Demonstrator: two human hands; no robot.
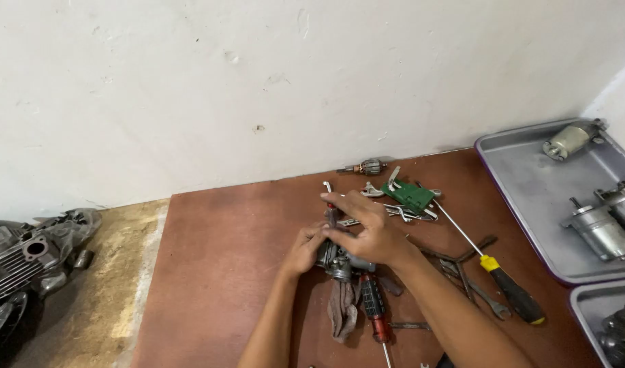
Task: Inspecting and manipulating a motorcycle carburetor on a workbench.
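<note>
My left hand (304,249) grips a small grey metal motor part (336,262) from the left, holding it on the brown board (224,272). My right hand (367,228) lies over the top of the same part, fingers spread, pinching a thin dark-red tool (331,215) at its upper end. Most of the part is hidden under both hands. A grey rag (342,310) and a red-and-black screwdriver (376,310) lie just below the hands.
A yellow-and-black screwdriver (503,283), wrenches (462,269), a green holder with hex keys (409,195) and a small armature (370,166) lie right of the hands. Grey trays (523,184) hold starter motors (602,228). An engine block (23,259) sits far left by the white wall.
</note>
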